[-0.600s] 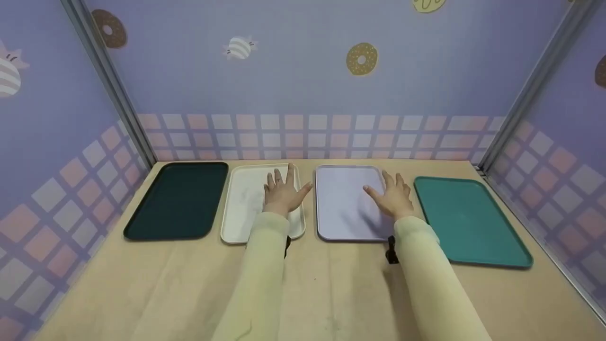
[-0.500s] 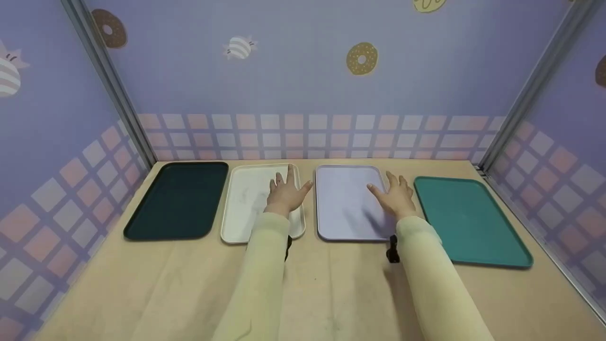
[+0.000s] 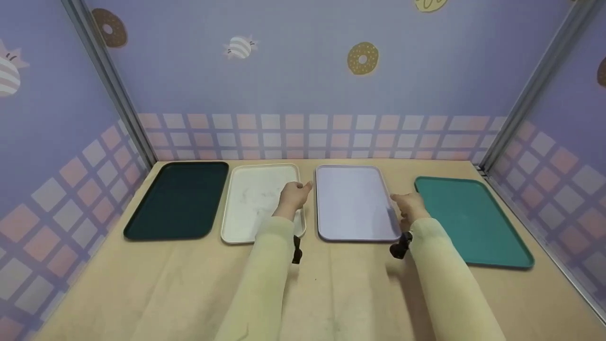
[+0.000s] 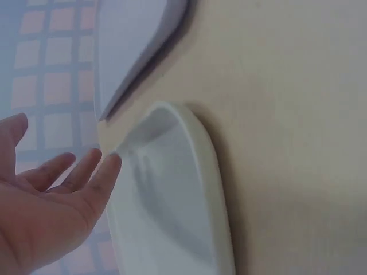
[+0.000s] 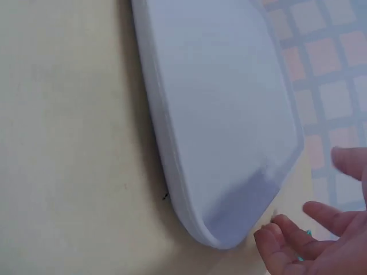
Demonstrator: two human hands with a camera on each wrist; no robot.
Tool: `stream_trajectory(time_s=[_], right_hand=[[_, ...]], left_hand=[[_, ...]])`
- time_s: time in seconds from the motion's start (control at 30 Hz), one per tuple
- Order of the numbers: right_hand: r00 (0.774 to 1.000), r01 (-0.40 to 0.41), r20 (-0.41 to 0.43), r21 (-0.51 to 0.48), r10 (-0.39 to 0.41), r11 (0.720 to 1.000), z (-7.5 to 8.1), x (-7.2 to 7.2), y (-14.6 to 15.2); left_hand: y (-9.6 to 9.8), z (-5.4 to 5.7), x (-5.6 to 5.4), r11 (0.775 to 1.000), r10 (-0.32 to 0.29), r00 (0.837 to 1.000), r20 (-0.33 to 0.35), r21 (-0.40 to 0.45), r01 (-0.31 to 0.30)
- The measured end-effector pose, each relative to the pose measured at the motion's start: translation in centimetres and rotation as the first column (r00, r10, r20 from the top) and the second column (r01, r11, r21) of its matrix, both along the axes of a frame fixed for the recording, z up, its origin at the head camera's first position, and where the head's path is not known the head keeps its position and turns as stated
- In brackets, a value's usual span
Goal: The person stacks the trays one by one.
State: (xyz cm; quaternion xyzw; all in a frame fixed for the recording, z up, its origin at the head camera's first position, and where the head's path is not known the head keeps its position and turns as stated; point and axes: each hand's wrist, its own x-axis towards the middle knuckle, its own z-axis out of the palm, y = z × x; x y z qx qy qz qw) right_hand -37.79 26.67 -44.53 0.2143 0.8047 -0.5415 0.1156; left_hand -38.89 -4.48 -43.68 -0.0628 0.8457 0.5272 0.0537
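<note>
A lavender tray (image 3: 355, 203) lies flat between my two hands. My left hand (image 3: 292, 196) is over the right edge of a white tray (image 3: 251, 203), left of the lavender one. In the left wrist view its fingers (image 4: 102, 177) are loosely bent and hold nothing; whether they touch the white rim cannot be told. At the lavender tray's right side is my right hand (image 3: 411, 207), between that tray and a green tray (image 3: 473, 222). The right wrist view has its relaxed fingers (image 5: 298, 240) just off the lavender tray's corner, gripping nothing.
A dark green tray (image 3: 177, 201) lies at the far left of the wooden table (image 3: 312, 293). Patterned purple panels (image 3: 303, 85) close off the back and both sides, with metal posts (image 3: 111, 85) at the corners. Bare wood shows in front of the trays.
Both hands have turned from spread fingers pointing forward to palms facing inward with bent fingers. My right hand has moved right, off the lavender tray; the left has shifted slightly right. The trays stay put.
</note>
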Motion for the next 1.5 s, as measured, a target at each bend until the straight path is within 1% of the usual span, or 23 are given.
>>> stream_trajectory(time_s=[0.07, 0.13, 0.27, 0.33, 0.43, 0.5, 0.53, 0.6, 0.63, 0.67, 0.73, 0.8, 0.9, 1.0, 1.07, 1.13, 1.2, 1.27, 1.33, 1.4, 1.5], right_hand=[[0.999, 0.029, 0.035, -0.049, -0.028, 0.998, -0.1, 0.0, 0.1], [0.998, 0.043, 0.054, -0.072, -0.039, 0.996, -0.1, 0.0, 0.1], [0.997, 0.028, 0.076, -0.075, -0.023, 0.997, -0.1, 0.1, 0.0], [0.997, 0.025, 0.076, -0.069, -0.019, 0.997, -0.2, 0.1, 0.0], [0.997, 0.031, 0.074, -0.064, -0.027, 0.997, -0.3, 0.1, 0.0], [0.997, 0.031, 0.073, -0.045, -0.028, 0.999, -0.4, 0.0, 0.0], [0.997, 0.031, 0.073, -0.04, -0.028, 0.999, -0.5, -0.1, -0.1], [0.997, 0.028, 0.075, -0.027, -0.026, 0.999, -0.7, -0.3, 0.0], [0.997, 0.021, 0.076, -0.022, -0.019, 1.0, -0.8, -0.4, 0.1], [0.997, 0.015, 0.074, -0.021, -0.013, 1.0, -1.0, -0.5, 0.2], [0.997, 0.0, 0.073, -0.017, 0.001, 1.0, -1.3, -0.7, 0.4], [0.997, -0.017, 0.075, -0.018, 0.019, 1.0, -1.6, -0.9, 0.7], [0.996, -0.056, 0.073, -0.015, 0.057, 0.998, -1.8, -0.9, 1.0], [0.994, -0.082, 0.064, -0.034, 0.084, 0.996, -1.9, -0.7, 1.2], [0.994, -0.097, 0.051, -0.05, 0.1, 0.994, -1.9, -0.3, 1.3], [0.995, -0.091, 0.036, -0.079, 0.094, 0.993, -1.8, 0.2, 1.4], [0.996, -0.085, 0.015, -0.105, 0.087, 0.991, -1.8, 0.8, 1.5], [0.997, -0.076, -0.005, -0.121, 0.076, 0.99, -1.6, 1.3, 1.6], [0.998, -0.069, -0.025, -0.146, 0.066, 0.987, -1.5, 2.0, 1.8], [0.997, -0.069, -0.051, -0.189, 0.061, 0.98, -1.4, 2.7, 2.0], [0.994, -0.081, -0.095, -0.277, 0.057, 0.958, -1.4, 3.9, 2.3]], left_hand=[[0.4, 0.1, 0.2, 0.995, 0.003, 0.998, 0.069, 0.096, -0.009], [0.7, 0.2, 0.4, 0.989, -0.006, 0.991, 0.134, 0.149, -0.014], [1.5, 0.2, 0.9, 0.989, -0.027, 0.978, 0.209, 0.147, -0.004], [1.8, 0.1, 1.1, 0.985, -0.032, 0.972, 0.233, 0.173, -0.009], [2.2, -0.2, 1.3, 0.975, -0.025, 0.965, 0.261, 0.218, -0.034], [2.4, -0.4, 1.2, 0.98, -0.009, 0.968, 0.251, 0.196, -0.042], [2.5, -0.6, 1.1, 0.986, -0.001, 0.97, 0.241, 0.164, -0.04], [2.6, -0.9, 0.9, 0.998, 0.012, 0.978, 0.206, 0.061, -0.026], [2.6, -1.0, 0.8, 1.0, 0.015, 0.983, 0.182, 0.005, -0.016], [2.6, -1.1, 0.7, 0.999, 0.022, 0.987, 0.16, -0.041, -0.016], [2.6, -1.3, 0.7, 0.994, 0.032, 0.992, 0.12, -0.105, -0.019], [2.7, -1.4, 0.7, 0.992, 0.041, 0.994, 0.097, -0.124, -0.029], [2.7, -1.5, 0.8, 0.992, 0.057, 0.994, 0.096, -0.119, -0.046], [2.7, -1.6, 1.0, 0.992, 0.062, 0.993, 0.102, -0.112, -0.051], [2.6, -1.6, 1.3, 0.996, 0.064, 0.993, 0.099, -0.072, -0.057], [2.5, -1.7, 1.6, 0.998, 0.066, 0.993, 0.095, -0.002, -0.066], [2.3, -1.8, 1.9, 0.993, 0.068, 0.994, 0.088, 0.087, -0.075], [2.2, -1.9, 2.3, 0.985, 0.067, 0.995, 0.076, 0.155, -0.078], [2.0, -2.0, 2.8, 0.979, 0.062, 0.996, 0.062, 0.191, -0.073], [1.9, -2.2, 3.3, 0.977, 0.05, 0.997, 0.056, 0.207, -0.061], [1.7, -2.6, 4.3, 0.975, 0.027, 0.998, 0.058, 0.219, -0.039]])
